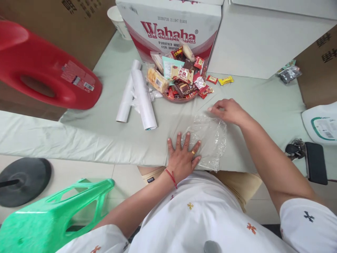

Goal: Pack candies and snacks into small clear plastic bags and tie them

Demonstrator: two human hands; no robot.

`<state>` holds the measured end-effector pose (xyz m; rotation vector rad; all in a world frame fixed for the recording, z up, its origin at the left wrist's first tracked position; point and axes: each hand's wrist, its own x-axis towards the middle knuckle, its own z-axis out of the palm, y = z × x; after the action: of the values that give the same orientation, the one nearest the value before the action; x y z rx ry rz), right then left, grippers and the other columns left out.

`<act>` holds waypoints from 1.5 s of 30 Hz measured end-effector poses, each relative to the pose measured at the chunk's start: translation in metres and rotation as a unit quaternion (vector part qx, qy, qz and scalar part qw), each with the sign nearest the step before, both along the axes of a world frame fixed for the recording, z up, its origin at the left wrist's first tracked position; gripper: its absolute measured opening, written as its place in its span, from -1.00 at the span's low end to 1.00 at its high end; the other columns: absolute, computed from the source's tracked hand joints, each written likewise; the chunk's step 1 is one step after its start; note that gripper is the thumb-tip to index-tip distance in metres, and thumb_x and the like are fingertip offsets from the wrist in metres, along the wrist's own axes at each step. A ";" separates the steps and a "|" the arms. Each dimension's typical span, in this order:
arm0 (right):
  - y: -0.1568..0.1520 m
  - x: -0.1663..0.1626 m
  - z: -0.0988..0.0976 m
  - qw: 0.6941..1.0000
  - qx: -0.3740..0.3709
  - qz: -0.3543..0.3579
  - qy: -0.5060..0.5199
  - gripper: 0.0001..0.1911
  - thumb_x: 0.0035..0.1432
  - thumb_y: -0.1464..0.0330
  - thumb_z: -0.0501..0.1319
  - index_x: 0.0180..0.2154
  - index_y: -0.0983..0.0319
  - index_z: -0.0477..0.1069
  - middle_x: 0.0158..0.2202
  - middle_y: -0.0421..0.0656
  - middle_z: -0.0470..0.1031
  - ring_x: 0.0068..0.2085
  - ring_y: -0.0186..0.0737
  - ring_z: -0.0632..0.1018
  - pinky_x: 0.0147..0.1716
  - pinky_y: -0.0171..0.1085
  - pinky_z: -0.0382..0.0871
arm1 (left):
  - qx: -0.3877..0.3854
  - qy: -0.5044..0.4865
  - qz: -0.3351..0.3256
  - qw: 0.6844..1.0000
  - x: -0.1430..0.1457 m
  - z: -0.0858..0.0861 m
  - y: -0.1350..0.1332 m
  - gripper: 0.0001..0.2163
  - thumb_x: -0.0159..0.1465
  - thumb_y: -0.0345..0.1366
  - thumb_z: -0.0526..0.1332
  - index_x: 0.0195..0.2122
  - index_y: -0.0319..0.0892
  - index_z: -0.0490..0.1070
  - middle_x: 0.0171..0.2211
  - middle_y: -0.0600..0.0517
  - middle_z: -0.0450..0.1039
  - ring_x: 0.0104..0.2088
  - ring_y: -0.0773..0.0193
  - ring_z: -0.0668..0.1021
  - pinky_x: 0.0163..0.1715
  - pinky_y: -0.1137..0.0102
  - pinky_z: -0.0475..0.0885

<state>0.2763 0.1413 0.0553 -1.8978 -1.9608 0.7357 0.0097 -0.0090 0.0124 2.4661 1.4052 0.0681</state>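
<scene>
A clear plastic bag (210,138) lies flat on the pale green table cover (105,119) near the front edge. My left hand (183,156) presses down on the bag's near left part with fingers spread flat. My right hand (228,110) rests at the bag's far edge, fingers curled low and touching the plastic. Behind the bag sits a reddish dish (181,98) heaped with wrapped snacks and sweets (181,75).
Two white rolls (139,95) lie left of the dish. A Wahaha carton (171,30) and white box (258,42) stand behind. Red jug (44,66) at left, green stool (52,214) below, black phone (316,161) and keys (295,147) at right.
</scene>
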 end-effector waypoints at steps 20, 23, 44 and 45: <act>0.033 -0.071 -0.033 0.950 0.081 0.248 -0.174 -0.60 0.47 0.13 0.01 -0.14 0.20 0.53 -0.18 -0.03 0.61 -0.23 -0.09 0.50 -0.33 -0.21 0.05 | 0.135 -0.085 0.136 0.978 -0.037 0.025 -0.002 -0.56 0.45 -0.15 0.10 0.27 -0.24 0.38 0.41 -0.37 0.19 0.49 -0.25 0.06 0.37 -0.30 0.00; 0.031 -0.085 -0.033 0.955 0.071 0.261 -0.125 -0.61 0.46 0.13 0.05 -0.13 0.21 0.55 -0.16 -0.01 0.62 -0.19 -0.07 0.52 -0.31 -0.22 0.09 | 0.166 -0.165 0.076 0.969 -0.022 0.039 0.030 -0.68 0.48 -0.24 0.03 0.08 -0.18 0.50 0.22 -0.21 0.47 0.42 -0.02 0.28 0.38 -0.08 0.17; -0.001 0.034 -0.013 0.955 -0.182 -0.070 0.224 -0.68 -0.04 0.13 0.49 -0.38 0.20 0.51 -0.52 -0.27 0.37 -0.50 -0.38 0.27 -0.50 -0.32 0.16 | 0.038 0.024 0.046 0.998 0.009 -0.003 0.073 -0.40 0.48 0.07 -0.06 0.49 0.01 0.07 0.54 -0.15 -0.15 0.52 -0.20 -0.04 0.29 -0.50 -0.23; -0.002 0.035 -0.013 0.956 -0.171 -0.083 0.222 -0.69 0.01 0.13 0.46 -0.36 0.19 0.50 -0.51 -0.27 0.36 -0.50 -0.39 0.26 -0.51 -0.33 0.16 | 0.038 0.029 0.048 0.998 0.010 -0.003 0.073 -0.40 0.48 0.07 -0.07 0.49 0.01 0.06 0.54 -0.15 -0.15 0.52 -0.19 -0.04 0.30 -0.50 -0.24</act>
<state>0.3116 0.1390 0.0420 -1.8381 -1.4502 1.3827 0.0194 0.0635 0.0093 2.4780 1.5728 0.0716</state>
